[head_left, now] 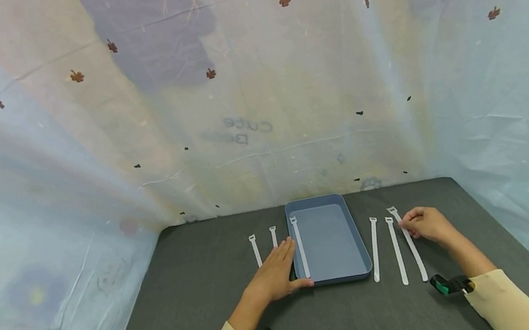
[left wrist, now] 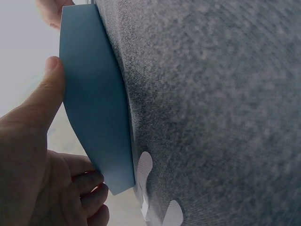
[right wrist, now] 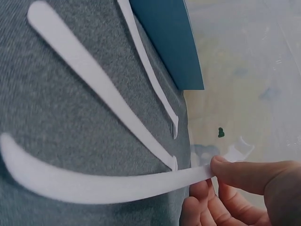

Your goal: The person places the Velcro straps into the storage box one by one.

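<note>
My right hand (head_left: 427, 223) pinches a white hook-and-loop cable tie (head_left: 413, 250) between thumb and fingers, near its slotted head. Its long tail bows toward me in the right wrist view. Two more white ties, one (head_left: 397, 250) beside it and one (head_left: 375, 251) nearer the tray, lie on the table. My left hand (head_left: 272, 275) rests against the near left corner of a blue-grey tray (head_left: 333, 246), fingers stretched along its left side, thumb at the near rim. Inside the tray, along its left side, lies a single white tie (head_left: 300, 248).
Left of the tray, two white ties (head_left: 255, 250) lie on the dark grey cloth-covered table (head_left: 199, 277), partly hidden behind my left hand. A patterned plastic sheet (head_left: 255, 103) hangs around the back and sides. A black wrist device (head_left: 449, 284) is strapped to my right wrist.
</note>
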The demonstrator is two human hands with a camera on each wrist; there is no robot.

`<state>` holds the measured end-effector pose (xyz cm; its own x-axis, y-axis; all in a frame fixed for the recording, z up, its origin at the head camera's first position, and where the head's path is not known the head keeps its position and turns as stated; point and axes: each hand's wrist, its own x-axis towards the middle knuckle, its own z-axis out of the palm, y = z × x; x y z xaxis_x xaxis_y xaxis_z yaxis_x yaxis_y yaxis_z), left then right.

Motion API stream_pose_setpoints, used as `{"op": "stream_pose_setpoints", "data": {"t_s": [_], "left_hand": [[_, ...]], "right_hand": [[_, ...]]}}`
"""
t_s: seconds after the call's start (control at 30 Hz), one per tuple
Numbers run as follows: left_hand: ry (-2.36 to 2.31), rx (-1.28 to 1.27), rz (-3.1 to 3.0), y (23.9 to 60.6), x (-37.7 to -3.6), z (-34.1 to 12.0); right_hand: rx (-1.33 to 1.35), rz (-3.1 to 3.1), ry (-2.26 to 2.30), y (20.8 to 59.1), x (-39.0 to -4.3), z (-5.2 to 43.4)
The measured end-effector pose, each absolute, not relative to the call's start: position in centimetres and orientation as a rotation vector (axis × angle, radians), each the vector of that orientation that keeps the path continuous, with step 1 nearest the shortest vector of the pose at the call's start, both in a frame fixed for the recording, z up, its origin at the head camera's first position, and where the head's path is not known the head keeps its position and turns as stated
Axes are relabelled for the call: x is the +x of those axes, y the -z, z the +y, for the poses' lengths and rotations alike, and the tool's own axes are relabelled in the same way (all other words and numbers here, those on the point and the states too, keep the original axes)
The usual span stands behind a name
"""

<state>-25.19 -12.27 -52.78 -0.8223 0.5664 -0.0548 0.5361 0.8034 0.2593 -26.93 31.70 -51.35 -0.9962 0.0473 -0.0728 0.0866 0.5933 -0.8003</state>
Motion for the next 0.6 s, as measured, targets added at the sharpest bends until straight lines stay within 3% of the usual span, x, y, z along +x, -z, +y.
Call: {"op": "stream_pose_setpoints", "data": {"t_s": [0.6], "left_hand": [[-0.364, 0.875, 2.851, 52.2, -24.9, -12.2]], "right_hand": [[0.054, 2.767, 1.477, 49.8, -26.8, 29.3]]}}
